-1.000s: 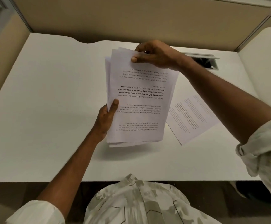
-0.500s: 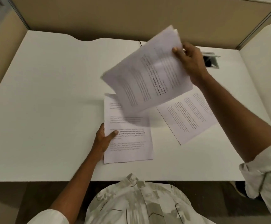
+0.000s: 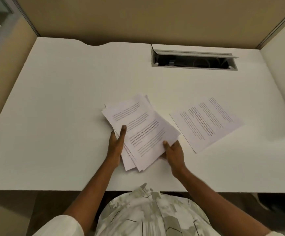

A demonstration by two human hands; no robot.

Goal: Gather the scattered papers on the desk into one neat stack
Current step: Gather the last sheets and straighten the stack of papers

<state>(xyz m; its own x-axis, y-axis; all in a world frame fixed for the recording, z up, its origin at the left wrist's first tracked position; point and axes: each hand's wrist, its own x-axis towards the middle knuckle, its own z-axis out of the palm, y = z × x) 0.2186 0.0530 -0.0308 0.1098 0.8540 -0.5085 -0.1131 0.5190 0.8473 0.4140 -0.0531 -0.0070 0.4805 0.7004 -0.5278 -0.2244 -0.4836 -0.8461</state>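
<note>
A loose, fanned pile of printed sheets (image 3: pixel 140 128) lies on the white desk (image 3: pixel 61 116), turned at an angle with its edges uneven. My left hand (image 3: pixel 117 143) holds the pile's left edge, thumb pressed on the top sheet. My right hand (image 3: pixel 172 151) grips the pile's lower right corner, thumb on top and fingers underneath. One single printed sheet (image 3: pixel 206 122) lies flat and apart to the right of the pile, also turned at an angle.
An open cable slot (image 3: pixel 193 60) with a raised grey lid is set in the desk at the back right. Beige partition walls (image 3: pixel 138 19) close the desk at the back and sides. The desk's front edge runs just before my torso.
My right hand brought the raised sheets down onto the sheet under my left hand, then shifted to the pile's lower right corner. The single sheet to the right stayed put.
</note>
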